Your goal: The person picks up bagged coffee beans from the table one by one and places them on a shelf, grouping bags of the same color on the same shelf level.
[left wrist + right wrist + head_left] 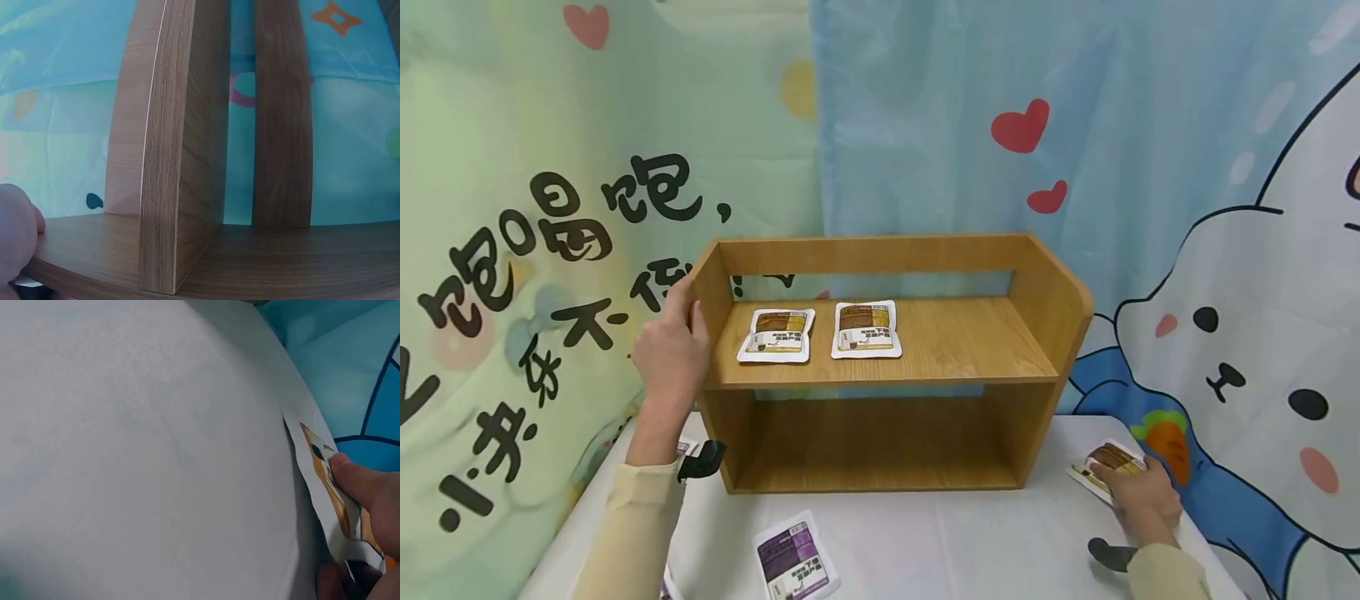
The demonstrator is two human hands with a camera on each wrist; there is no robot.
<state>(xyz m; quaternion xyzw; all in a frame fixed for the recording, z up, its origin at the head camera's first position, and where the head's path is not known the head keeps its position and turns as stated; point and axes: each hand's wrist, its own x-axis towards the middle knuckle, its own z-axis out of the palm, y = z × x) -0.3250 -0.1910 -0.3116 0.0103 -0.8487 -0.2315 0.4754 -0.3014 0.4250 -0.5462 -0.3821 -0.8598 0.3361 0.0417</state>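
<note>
A two-tier wooden shelf [880, 383] stands on the white table. My left hand [672, 354] grips the upper edge of its left side panel. Part of that hand [15, 231] shows at the left of the left wrist view, against the wood. At the table's right side, my right hand [1142, 500] pinches a brown-and-white snack packet [1108, 458]. The right wrist view shows the thumb lying on the packet's [319, 469] printed face, with its lower end hidden by the hand. Two similar packets lie on the upper tier, a left one [777, 336] and a right one [866, 330].
A purple-and-white packet [796, 557] lies on the table [970, 542] in front of the shelf. Other packets show partly beside and below the left forearm. Printed curtains [925, 125] hang behind and beside the table.
</note>
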